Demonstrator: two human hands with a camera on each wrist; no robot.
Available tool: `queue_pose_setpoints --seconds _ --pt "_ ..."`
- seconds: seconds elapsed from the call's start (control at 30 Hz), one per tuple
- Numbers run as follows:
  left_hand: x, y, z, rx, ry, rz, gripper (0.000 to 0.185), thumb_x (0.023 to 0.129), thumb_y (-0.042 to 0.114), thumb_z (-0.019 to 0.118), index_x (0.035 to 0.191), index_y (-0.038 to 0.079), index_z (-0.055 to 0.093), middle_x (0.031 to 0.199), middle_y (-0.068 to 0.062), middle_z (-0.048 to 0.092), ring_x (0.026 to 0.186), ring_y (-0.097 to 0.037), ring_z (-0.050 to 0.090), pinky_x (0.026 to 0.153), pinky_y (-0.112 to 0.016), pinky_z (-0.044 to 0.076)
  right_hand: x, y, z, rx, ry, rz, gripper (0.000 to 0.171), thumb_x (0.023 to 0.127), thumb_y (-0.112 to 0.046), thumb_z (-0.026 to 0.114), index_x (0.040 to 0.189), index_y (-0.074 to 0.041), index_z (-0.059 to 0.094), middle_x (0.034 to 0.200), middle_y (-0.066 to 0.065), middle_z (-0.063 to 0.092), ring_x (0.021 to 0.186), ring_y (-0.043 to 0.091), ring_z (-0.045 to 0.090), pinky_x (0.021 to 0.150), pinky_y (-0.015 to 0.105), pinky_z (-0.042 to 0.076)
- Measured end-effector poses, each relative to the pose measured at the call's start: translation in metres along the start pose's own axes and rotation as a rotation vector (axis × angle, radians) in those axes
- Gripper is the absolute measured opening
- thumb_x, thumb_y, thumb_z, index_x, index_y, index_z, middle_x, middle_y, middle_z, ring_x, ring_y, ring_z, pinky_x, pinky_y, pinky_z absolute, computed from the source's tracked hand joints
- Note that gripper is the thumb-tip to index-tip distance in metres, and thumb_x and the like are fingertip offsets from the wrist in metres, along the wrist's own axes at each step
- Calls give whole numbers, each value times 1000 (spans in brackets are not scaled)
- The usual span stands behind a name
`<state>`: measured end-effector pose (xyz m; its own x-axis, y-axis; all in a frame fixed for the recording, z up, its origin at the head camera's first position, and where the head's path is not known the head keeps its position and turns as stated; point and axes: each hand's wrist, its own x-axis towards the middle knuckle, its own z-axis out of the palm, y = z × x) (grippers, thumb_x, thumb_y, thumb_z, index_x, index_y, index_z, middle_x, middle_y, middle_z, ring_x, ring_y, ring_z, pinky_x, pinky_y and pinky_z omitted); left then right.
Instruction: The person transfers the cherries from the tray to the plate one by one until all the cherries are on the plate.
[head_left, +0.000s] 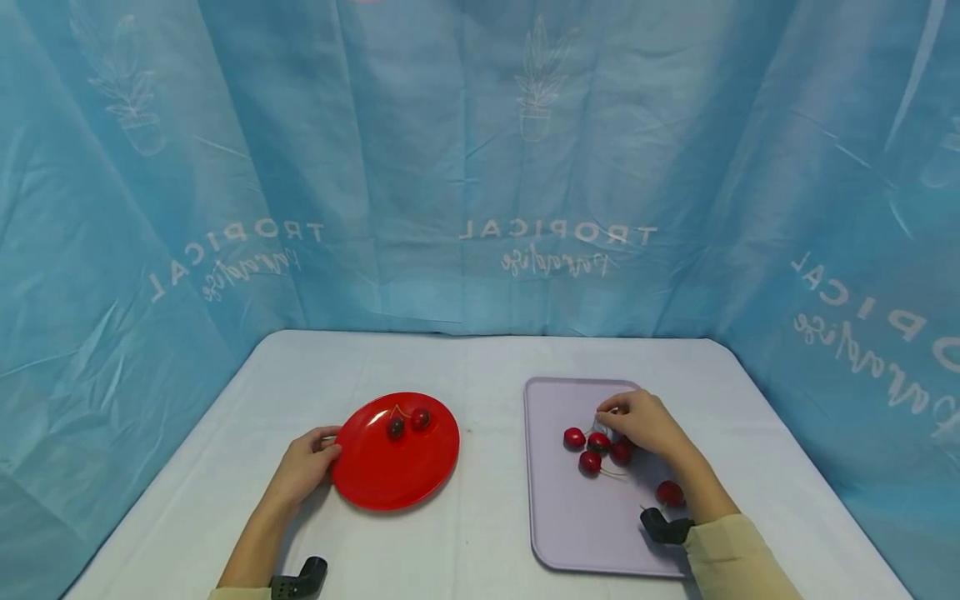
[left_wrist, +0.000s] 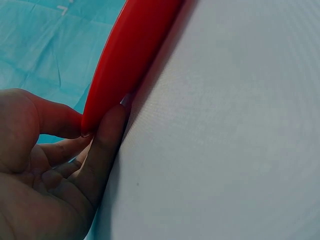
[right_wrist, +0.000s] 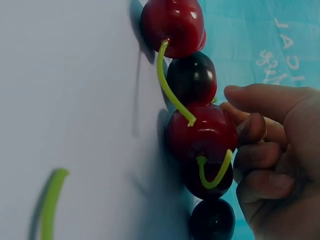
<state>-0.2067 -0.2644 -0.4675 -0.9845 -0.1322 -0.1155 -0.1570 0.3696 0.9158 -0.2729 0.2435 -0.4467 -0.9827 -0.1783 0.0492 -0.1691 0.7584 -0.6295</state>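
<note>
A red plate (head_left: 375, 479) lies left of centre on the white table, with two dark red cherries (head_left: 407, 422) on it. My left hand (head_left: 333, 446) pinches the plate's left rim (left_wrist: 130, 55), thumb on top and a finger underneath (left_wrist: 107, 137). On the right lies a lavender tray (head_left: 570, 525) with several cherries (head_left: 590, 462). My right hand (head_left: 606, 412) is over the cluster, its curled fingers (right_wrist: 247, 127) closed on one red cherry (right_wrist: 197, 132). One more cherry (head_left: 670, 493) lies apart beside my right wrist.
A blue printed curtain (head_left: 480, 167) walls in the table on three sides. The table's white cover (head_left: 480, 358) shows between the plate and the tray. Black wrist mounts (head_left: 660, 527) sit on both forearms.
</note>
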Motion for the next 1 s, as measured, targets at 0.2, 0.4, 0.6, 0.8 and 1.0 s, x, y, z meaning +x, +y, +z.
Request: queue_pose_setpoints --seconds 0.2,0.4,0.6,0.8,1.0 --pt "-1 -2 0 1 4 5 41 96 10 52 134 -4 45 118 -23 57 86 -23 64 72 -33 57 4 -3 -1 -41 -12 17 23 86 -24 72 102 -7 74 85 2 65 71 18 55 63 31 50" --pt "-1 -2 0 -2 -1 4 42 96 11 52 134 -5 45 118 -23 57 85 -24 64 71 -33 57 6 -3 2 -61 -29 47 24 84 -24 73 101 -7 74 83 1 66 69 17 56 62 32 51" --pt "0 -3 0 -1 2 6 41 96 11 52 135 -3 46 119 -22 57 85 -23 64 71 -32 57 7 -7 4 -58 -27 40 19 85 -22 72 97 -8 75 76 0 63 65 17 55 58 31 49" --pt "1 -5 1 8 3 5 41 96 11 52 134 -4 46 117 -22 58 84 -22 64 71 -33 57 6 -9 4 -77 -29 63 18 85 -21 72 97 -8 75 74 1 61 66 18 53 57 30 48" --pt "4 -6 0 7 3 3 40 96 10 52 133 -3 47 116 -20 58 84 -22 64 71 -32 57 6 -8 3 -81 -53 63 22 85 -23 71 100 -7 75 77 0 63 67 18 54 58 31 49"
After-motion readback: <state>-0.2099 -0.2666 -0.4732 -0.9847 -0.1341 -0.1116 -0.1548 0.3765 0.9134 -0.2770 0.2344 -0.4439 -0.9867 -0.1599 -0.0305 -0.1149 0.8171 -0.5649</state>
